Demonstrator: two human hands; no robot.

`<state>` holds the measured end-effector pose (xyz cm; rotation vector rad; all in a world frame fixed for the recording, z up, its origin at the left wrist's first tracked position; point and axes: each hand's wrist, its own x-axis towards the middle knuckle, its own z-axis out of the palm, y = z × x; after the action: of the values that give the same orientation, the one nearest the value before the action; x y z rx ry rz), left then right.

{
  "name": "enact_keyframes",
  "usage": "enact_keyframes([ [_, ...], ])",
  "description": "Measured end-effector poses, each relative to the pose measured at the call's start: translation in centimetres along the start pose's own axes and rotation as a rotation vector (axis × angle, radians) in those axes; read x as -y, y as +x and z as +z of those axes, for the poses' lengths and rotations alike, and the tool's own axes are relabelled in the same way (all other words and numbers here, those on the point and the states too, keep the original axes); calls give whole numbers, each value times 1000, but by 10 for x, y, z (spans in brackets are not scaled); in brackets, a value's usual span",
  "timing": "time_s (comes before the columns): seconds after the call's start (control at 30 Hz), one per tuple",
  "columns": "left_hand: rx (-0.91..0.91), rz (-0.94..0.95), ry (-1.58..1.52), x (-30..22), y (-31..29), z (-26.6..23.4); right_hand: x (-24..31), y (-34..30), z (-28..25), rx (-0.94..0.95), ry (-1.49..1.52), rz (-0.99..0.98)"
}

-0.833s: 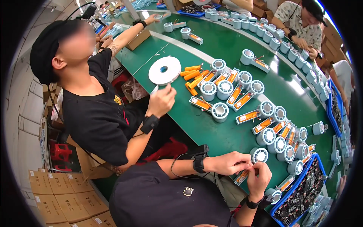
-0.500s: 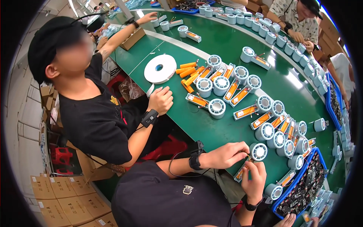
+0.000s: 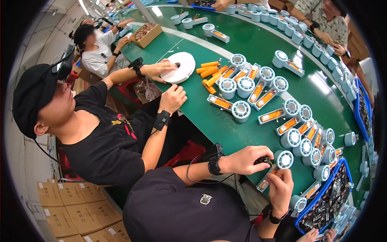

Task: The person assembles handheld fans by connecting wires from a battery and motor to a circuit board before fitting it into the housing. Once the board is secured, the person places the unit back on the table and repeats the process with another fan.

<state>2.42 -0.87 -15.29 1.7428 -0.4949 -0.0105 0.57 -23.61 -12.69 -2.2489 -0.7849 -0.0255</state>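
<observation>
My left hand [image 3: 246,159] is closed on a small black circuit board [image 3: 263,160] at the table's near edge. Beside it lies a light-blue handheld fan body [image 3: 285,159] with a round grille, its open handle pointing back toward me. Thin wires run between the board and the fan. Over that handle, my right hand [image 3: 281,186] pinches thumb and fingers together near the wires; what is between the fingertips is too small to make out. An orange battery shows in the handle of a neighbouring fan [image 3: 240,111].
Several more fans with orange batteries spread across the green table [image 3: 197,121]. Loose orange batteries [image 3: 209,72] lie near a white tape roll [image 3: 181,67], touched by a co-worker's hand. A blue tray [image 3: 300,222] of black circuit boards stands at my right. Co-workers sit around.
The black board now shows in my left hand, and my right hand has closed to a pinch. The co-worker at left has brought an outstretched hand back onto the tape roll. The view has shifted slightly.
</observation>
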Motion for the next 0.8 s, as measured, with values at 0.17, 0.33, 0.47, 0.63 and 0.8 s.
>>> enact_keyframes([
  [0.17,21,142,219,-1,0,-2,-12,-9,35,-361,419,217],
  [0.33,-99,234,270,0,-1,3,-2,-2,43,-523,228,270],
  [0.47,-114,249,236,-3,-5,1,1,1,43,-497,3,208],
  [0.63,-61,291,183,-1,-2,8,-1,-1,37,-344,4,146],
  [0.8,-51,279,145,-2,8,8,4,2,33,-376,120,173],
])
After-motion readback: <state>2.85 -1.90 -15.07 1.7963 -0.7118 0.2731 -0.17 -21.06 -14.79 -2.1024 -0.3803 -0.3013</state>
